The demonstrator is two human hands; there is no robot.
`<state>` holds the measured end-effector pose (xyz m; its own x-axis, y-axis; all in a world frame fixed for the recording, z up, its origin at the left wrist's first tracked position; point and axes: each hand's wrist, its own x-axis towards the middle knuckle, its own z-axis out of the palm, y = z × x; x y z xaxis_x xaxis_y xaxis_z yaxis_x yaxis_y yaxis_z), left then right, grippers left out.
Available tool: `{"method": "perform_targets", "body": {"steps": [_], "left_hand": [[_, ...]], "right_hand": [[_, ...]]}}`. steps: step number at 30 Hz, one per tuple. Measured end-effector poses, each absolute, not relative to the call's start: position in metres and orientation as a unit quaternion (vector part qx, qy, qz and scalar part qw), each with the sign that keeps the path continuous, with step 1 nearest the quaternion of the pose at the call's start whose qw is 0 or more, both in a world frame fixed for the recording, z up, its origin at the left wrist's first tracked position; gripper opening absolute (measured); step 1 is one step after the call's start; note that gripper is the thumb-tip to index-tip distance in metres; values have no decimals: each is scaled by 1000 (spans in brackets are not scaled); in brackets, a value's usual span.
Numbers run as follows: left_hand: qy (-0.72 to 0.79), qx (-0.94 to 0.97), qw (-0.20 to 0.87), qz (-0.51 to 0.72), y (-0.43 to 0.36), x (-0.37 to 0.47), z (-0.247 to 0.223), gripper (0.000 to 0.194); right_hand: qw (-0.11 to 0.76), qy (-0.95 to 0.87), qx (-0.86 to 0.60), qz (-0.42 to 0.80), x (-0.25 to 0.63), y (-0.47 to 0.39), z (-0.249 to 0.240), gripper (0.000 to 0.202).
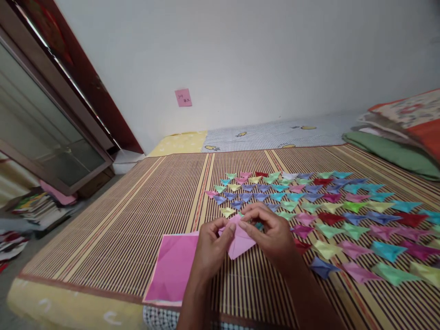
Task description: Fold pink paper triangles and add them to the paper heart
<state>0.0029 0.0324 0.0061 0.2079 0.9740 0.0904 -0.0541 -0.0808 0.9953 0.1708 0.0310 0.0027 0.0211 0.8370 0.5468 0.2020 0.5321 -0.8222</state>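
"One thing is being held?"
"Yes, left hand (210, 245) and right hand (273, 231) are pinching the folded pink paper (239, 245), thumbs and fingertips nearly closed."
"Where?"
"It's showing toward six o'clock; colourful folded papers (328, 250) are spreading toward four, magenta sheet (174, 266) lying toward seven."

Folded papers (355, 228) on mat (120, 215) — paper stack (177, 266) left.

Pink note (183, 98) on the wall (247, 59): handwritten "304" (probably); other marks unreadable.

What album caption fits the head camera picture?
Left hand and right hand pinch folded pink paper beside rows of colourful paper shapes.
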Motion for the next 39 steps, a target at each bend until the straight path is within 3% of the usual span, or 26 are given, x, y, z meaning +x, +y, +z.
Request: {"method": "perform_targets", "body": {"steps": [14,20,39], "left_hand": [[409,599,528,442,30,2,7,34],[410,610,515,441,29,2,8,34],[454,558,477,506,32,8,7,24]], "right_hand": [[594,-632,-409,284,169,31,4,12],[567,-647,-417,294,171,31,4,4],[567,-614,-439,328,161,27,4,20]]}}
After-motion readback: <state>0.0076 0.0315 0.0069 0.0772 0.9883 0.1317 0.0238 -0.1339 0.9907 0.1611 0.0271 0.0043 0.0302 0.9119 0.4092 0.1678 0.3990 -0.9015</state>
